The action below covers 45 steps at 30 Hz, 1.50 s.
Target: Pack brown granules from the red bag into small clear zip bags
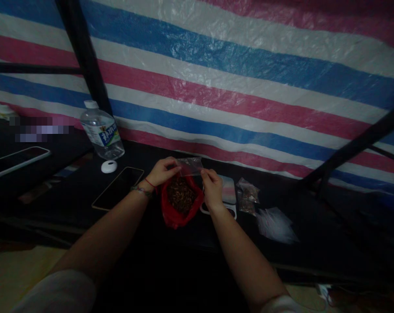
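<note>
Fingers (173,163) of the left hand (162,173) closed on one side of a small clear bag (190,166), and over at the other side the right hand (212,187) has its thumb and fingertips pinched on the film too! That clear bag is stretched between them, right above the mouth of a red bag (169,216), at its 12 o'clock. Down inside the red bag, a heap of small brown pieces (181,196), too dark to name.

Round the clock from the red bag we go. At 3 o'clock, just beside it, a flat silver-topped device (229,194) with a white frame, and the right hand is blocking its near side. Farther out at 3, small filled packets (248,196) overlap one another, and between 3 and 4, a fanned pile of clear bags (278,226).

Swing across to 9: a dark phone (118,189) lies flat, the left wrist close by its edge. Between 9 and 10, a white rounded case (109,166); at 10, a clear bottle (103,134) stands upright, capped. Well out at 9, a white-edged device (19,161). All this on a black counter (291,198), with a striped sheet (216,87) hanging across 12 and a black post (86,61) rising behind the bottle.
</note>
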Available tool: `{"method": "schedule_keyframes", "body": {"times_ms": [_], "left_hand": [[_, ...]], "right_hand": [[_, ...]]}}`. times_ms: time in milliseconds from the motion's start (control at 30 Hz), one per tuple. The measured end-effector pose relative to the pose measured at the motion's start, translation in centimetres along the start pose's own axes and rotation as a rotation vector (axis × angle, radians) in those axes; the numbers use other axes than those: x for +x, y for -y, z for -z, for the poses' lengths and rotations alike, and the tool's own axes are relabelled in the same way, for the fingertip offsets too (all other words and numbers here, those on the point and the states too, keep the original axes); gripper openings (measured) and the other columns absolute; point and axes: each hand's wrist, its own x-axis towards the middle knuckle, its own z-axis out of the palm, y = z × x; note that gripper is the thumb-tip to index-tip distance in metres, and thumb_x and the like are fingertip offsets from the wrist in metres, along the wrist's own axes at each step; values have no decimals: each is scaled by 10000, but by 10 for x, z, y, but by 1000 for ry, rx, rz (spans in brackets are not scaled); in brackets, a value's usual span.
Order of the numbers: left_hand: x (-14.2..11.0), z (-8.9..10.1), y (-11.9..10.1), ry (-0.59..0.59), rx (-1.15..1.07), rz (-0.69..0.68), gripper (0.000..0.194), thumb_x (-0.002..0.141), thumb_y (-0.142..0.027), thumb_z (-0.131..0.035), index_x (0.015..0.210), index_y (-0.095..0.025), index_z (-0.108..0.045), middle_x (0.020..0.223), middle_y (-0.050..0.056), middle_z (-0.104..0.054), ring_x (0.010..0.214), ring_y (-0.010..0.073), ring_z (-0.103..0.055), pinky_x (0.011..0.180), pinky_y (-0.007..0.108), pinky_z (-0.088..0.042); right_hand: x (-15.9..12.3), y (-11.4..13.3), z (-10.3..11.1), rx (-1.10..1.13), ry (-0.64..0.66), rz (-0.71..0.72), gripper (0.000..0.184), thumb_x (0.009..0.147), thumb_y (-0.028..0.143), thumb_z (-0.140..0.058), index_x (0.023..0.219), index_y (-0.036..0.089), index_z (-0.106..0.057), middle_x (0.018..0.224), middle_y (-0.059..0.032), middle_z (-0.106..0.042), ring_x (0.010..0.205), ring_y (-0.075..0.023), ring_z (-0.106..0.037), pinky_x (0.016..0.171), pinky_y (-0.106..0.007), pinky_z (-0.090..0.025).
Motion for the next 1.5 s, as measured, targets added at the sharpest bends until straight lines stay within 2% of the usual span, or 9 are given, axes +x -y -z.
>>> {"method": "schedule_keyframes", "body": {"times_ms": [133, 367, 633, 767, 933, 1067, 1167, 1300, 1500], "left_hand": [[-1, 3, -3, 83, -7, -12, 328, 820, -423, -566, 671, -137, -623, 729, 40, -626, 714, 154, -572, 717, 273, -460], [0, 3, -6, 149, 8, 49, 294, 799, -403, -585, 704, -134, -656, 666, 24, -645, 632, 140, -577, 616, 232, -447], [0, -2, 10, -93, 86, 133, 273, 798, -396, -566, 748, -147, -667, 696, 22, -661, 617, 134, -571, 570, 214, -437], [1, -2, 21, -180, 148, 160, 279, 808, -385, -539, 761, -144, -671, 710, 24, -665, 645, 140, -573, 586, 214, -438], [1, -3, 23, -190, 172, 208, 337, 813, -415, -508, 783, -129, -683, 703, 27, -662, 635, 135, -563, 578, 211, -427], [2, -5, 24, -170, 223, 223, 355, 798, -429, -498, 757, -135, -692, 695, 22, -667, 646, 142, -573, 598, 215, -431], [2, -5, 29, -177, 217, 222, 350, 802, -431, -495, 747, -144, -688, 688, 15, -665, 648, 144, -580, 595, 215, -429], [2, -5, 33, -191, 218, 235, 359, 816, -439, -487, 730, -144, -672, 658, 11, -646, 634, 142, -575, 570, 211, -421], [3, -2, 28, -216, 161, 265, 363, 831, -416, -469, 697, -136, -658, 615, 16, -618, 581, 128, -560, 547, 212, -419]], "right_hand": [[1, 4, 1, -9, -10, 38, 269, 787, 399, -631, 959, 205, -702, 926, -46, -678, 857, -177, -603, 788, -302, -475], [2, 6, 1, -77, -25, 9, 254, 840, 386, -552, 843, 195, -719, 840, -42, -718, 781, -185, -639, 763, -310, -497], [6, 16, 12, -34, -175, 72, 254, 836, 347, -553, 983, 179, -675, 915, -70, -694, 794, -173, -632, 753, -321, -507], [14, 42, 58, -6, -336, 151, 379, 802, 354, -604, 1126, 158, -605, 695, -9, -623, 642, -139, -584, 641, -283, -493], [11, 36, 174, -258, -562, 127, 443, 750, 413, -654, 1109, 153, -637, 694, -7, -620, 576, -113, -533, 606, -273, -455], [-23, -2, 274, -528, -453, -147, 499, 737, 484, -615, 1071, 117, -667, 826, -88, -691, 669, -180, -611, 637, -311, -481], [-57, -30, 323, -926, -318, -355, 497, 758, 474, -557, 1069, 106, -677, 819, -131, -697, 727, -245, -637, 659, -350, -483], [-75, -48, 339, -1321, -144, -255, 497, 804, 448, -493, 1128, 106, -652, 995, -182, -663, 925, -297, -613, 814, -418, -468], [-25, -29, 295, -1358, -38, -32, 423, 851, 428, -462, 1098, 139, -649, 1091, -149, -638, 1066, -276, -561, 947, -420, -404]]}}
